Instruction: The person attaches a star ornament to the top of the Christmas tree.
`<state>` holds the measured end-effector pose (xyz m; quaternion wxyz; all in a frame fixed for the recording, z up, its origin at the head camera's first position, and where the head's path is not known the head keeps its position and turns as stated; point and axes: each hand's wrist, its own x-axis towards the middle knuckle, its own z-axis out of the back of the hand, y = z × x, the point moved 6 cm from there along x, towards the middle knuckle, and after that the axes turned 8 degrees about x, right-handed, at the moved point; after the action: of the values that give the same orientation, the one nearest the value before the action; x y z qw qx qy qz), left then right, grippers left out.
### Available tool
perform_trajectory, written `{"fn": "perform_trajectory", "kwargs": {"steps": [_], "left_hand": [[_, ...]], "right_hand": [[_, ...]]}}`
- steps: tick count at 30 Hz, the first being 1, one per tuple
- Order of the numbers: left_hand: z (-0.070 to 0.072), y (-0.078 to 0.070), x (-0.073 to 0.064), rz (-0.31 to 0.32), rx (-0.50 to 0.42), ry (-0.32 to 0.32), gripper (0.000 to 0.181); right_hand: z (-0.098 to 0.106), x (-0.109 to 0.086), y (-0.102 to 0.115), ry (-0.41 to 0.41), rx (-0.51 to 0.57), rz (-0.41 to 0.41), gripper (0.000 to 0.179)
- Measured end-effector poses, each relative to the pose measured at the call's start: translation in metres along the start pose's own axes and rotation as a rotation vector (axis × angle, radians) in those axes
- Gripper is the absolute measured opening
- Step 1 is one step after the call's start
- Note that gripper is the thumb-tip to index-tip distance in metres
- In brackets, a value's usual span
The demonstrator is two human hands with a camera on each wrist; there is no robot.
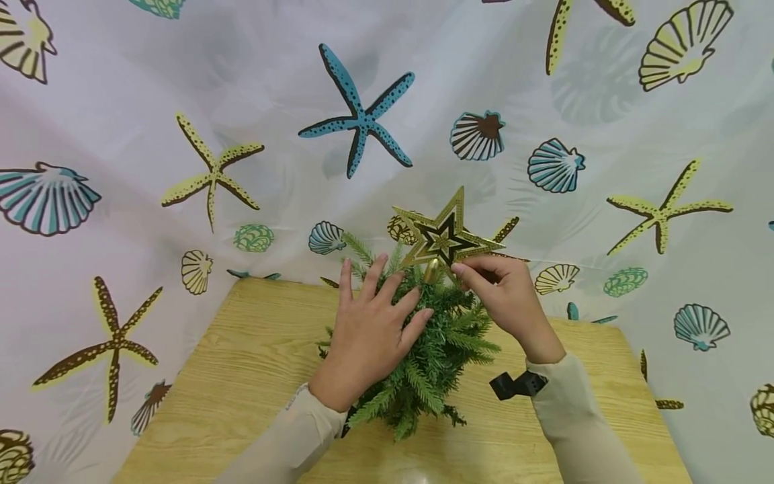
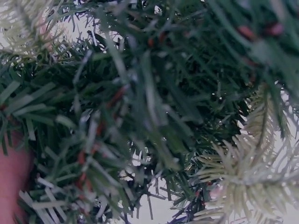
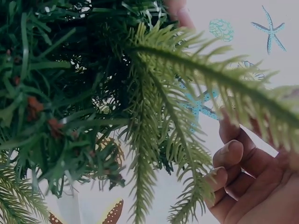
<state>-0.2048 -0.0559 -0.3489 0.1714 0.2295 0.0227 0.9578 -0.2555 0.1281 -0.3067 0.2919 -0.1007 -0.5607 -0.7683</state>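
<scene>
Small artificial fir tree (image 1: pixel 423 349) standing upright near the middle of a light wooden table (image 1: pixel 242 376), seen from above so that the branches spread out in a ring around the trunk. Left hand (image 1: pixel 369 333) laid flat on the left side of the crown, fingers straight and spread wide among the needles, pressing down rather than gripping, apparently to steady the tree and hold the upper branches aside. Right hand (image 1: pixel 504 299) at the far right of the crown, fingers curled and thumb and forefinger pinching the lower edge of a gold star topper (image 1: pixel 444 232). Star held slightly tilted, just above the tip of the tree, with its gold socket (image 1: pixel 431 270) pointing down at the top shoot; judged from the head view to be at or barely over the tip, full seating not readable. Pinch kept low on the star, probably so that the socket can be guided without covering it.

From the left wrist, only blurred green needles (image 2: pixel 140 107) close to the lens and a strip of skin at the lower left. From the right wrist, a fir branch (image 3: pixel 196 79) crossing the view, with the curled fingers (image 3: pixel 229 158) of the right hand at the lower right.

Behind the table, a pale curtain (image 1: pixel 151 81) printed with starfish and shells. Black strap (image 1: pixel 517 384) at the right wrist, beige sleeves on both arms.
</scene>
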Motion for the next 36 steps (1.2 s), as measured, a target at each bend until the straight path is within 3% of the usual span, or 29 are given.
{"fn": "perform_trajectory", "kwargs": {"steps": [27, 36], "left_hand": [[-0.0024, -0.0003, -0.0015, 0.01, -0.014, 0.02, 0.057], [-0.0006, -0.0009, -0.0012, 0.005, -0.009, -0.01, 0.056]], "right_hand": [[-0.0047, -0.0023, 0.006, 0.04, -0.159, 0.062, 0.012], [-0.0042, -0.0026, 0.0078, 0.051, -0.201, 0.062, 0.012]]}}
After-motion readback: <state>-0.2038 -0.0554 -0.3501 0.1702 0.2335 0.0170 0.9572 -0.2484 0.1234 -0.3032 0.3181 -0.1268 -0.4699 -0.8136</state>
